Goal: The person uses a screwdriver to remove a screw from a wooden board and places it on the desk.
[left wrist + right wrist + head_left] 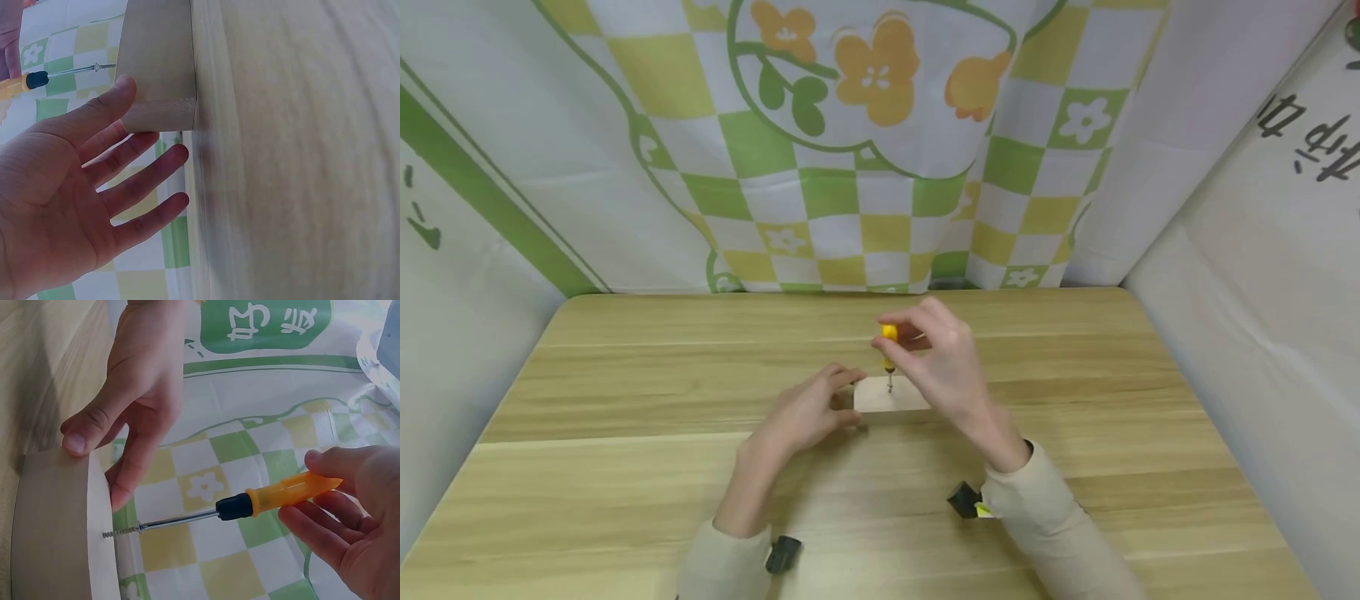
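Observation:
A pale wooden block (pixel 874 400) lies on the table, and a screw (pixel 122 531) stands in its top face with much of the thread showing. My left hand (pixel 805 412) grips the block's left end, thumb on the near side and fingertips on the far side. In the left wrist view the other fingers of the left hand (pixel 81 194) spread away from the block (pixel 156 56). Above, my right hand (pixel 951 358) pinches the yellow handle of a screwdriver (pixel 281 492) between thumb and fingers. The screwdriver is nearly upright, its tip meeting the screw head.
The wood-grain table (pixel 625 483) reaches back to a checked, flowered curtain (pixel 850 200). White sheets with writing hang at left and right (pixel 1262 233). Small black devices (pixel 784 554) sit at both wrists.

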Tool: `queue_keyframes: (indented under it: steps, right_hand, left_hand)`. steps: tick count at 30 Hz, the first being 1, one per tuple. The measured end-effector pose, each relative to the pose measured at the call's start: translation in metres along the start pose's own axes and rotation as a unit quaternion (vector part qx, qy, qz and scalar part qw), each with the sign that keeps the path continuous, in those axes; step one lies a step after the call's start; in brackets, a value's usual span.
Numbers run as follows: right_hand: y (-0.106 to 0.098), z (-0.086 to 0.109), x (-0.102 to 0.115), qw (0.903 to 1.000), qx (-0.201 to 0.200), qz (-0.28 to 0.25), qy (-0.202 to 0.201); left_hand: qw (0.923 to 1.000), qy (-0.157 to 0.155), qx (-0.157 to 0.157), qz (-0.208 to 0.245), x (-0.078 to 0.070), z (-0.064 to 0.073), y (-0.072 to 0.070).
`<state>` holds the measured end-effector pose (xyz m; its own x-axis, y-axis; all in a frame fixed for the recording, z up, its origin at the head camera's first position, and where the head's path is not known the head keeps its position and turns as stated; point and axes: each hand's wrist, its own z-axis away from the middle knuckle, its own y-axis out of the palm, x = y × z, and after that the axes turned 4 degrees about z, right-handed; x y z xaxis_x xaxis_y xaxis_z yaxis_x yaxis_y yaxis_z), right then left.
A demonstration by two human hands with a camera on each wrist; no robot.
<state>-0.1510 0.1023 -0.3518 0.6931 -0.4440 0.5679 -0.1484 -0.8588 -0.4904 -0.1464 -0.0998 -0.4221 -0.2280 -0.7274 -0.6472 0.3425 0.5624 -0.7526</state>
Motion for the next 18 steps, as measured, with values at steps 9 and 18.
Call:
queue_keyframes:
  steps: [9, 18]
  right_hand:
    - [-0.0103, -0.0006, -0.0060, 0.9955, 0.054, -0.071, 0.028]
    - [-0.0012, 0.0042, -0.0078, 0.9989, 0.028, -0.037, 0.010]
  left_hand:
    - [0.9998, 0.014, -0.002, -0.016, 0.0033, 0.0001, -0.0014]
    - [0.9997, 0.017, -0.004, -0.015, 0.0022, -0.0006, -0.0006]
